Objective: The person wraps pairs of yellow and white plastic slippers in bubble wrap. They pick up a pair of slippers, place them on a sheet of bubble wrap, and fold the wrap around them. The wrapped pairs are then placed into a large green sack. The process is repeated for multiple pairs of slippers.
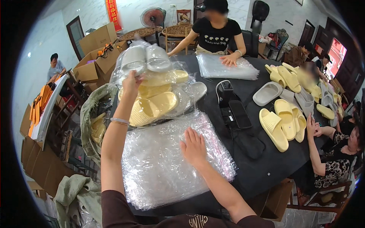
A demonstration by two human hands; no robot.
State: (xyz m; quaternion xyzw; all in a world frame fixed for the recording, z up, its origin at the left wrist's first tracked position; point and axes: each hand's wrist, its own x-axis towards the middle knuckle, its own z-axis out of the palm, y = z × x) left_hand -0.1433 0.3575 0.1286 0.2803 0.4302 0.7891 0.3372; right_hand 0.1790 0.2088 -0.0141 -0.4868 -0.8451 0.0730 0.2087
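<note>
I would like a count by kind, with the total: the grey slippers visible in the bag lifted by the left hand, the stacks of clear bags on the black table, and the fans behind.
Grey slippers in the lifted bag, left hand: 2
Stacks of clear bags on the table: 2
Fans: 1
Total: 5

You are in what looks like a small packing workshop in a house-like room. Your dark bench (245, 167) carries stacked clear bags (159, 159), slippers in clear plastic (154, 110) and loose yellow slippers (275, 129), with several people around it. Open cardboard boxes (85, 72) and a green sack (85, 123) crowd your left, while marble-patterned walls (287, 36), a fan (153, 18) and a red banner (113, 15) look more domestic.
</note>
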